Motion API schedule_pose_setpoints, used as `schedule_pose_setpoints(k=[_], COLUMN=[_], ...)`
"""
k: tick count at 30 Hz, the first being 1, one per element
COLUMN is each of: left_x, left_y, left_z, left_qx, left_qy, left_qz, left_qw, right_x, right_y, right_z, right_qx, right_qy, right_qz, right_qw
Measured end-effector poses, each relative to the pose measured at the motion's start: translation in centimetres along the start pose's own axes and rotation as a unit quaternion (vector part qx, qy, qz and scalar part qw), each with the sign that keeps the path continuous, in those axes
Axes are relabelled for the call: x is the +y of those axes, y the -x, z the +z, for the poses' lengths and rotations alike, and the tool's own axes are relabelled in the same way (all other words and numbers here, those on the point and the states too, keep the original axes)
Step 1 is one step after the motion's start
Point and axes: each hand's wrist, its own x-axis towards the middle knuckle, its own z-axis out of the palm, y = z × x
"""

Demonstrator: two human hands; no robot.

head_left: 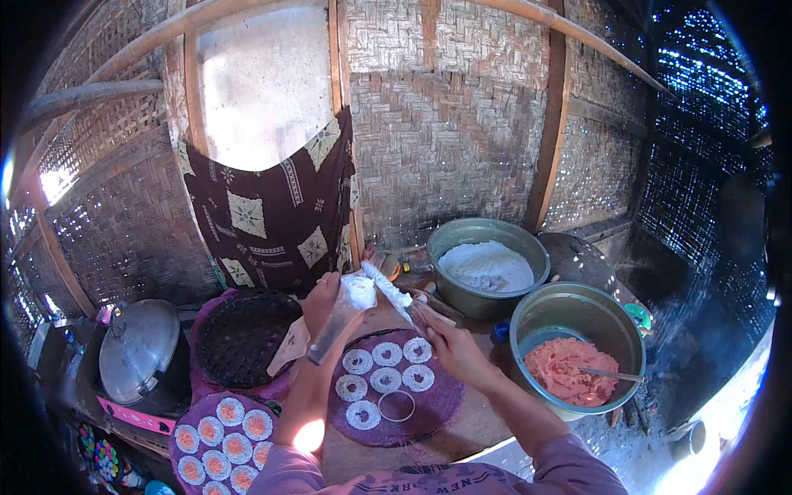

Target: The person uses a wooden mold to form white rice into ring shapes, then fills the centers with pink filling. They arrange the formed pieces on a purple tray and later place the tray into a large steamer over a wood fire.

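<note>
A: Six white rings [385, 379] filled so far on the purple cloth disc [437, 404], w/ one empty metal ring mold [397, 405] at the near edge. Why's your left hand [323, 301] up?

B: You've got its fingers curled tight round the grey scoop [334, 330], tipped down over the disc, white flour heaped on top. Your right hand [450, 342] is pinched shut on the thin stick [394, 293], laid across that heap, prob. to level it.

A: And the bowls?

B: White flour bowl [487, 268] & pink filling bowl [577, 359] sit just right of you, within reach. Finished tray [221, 445] is at lower left.
</note>
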Motion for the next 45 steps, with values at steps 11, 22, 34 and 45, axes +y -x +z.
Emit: schedule_pose_setpoints(k=[11, 22, 34, 45], left_x=[-1.9, -0.3, 0.6, 6.5], left_y=[0.0, 0.3, 11.1, 8.0], left_z=[0.9, -5.4, -2.8, -4.6], left_qx=[-0.039, -0.040, -0.059, -0.552], left_qy=[-0.025, 0.839, 0.490, 0.235], left_qz=[-0.019, -0.179, -0.192, 0.019], left_qw=[0.999, 0.512, 0.848, 0.800], right_x=[2.9, 7.8, 4.0, -1.0], right_y=[-2.6, -6.2, 4.1, 2.8], right_z=[-3.1, -4.0, -0.1, -4.7], right_qx=[-0.033, -0.217, -0.091, -0.213], right_qy=[-0.022, -0.107, -0.472, 0.044], right_qz=[-0.012, -0.092, 0.237, -0.155], right_qw=[0.999, 0.966, 0.844, 0.964])
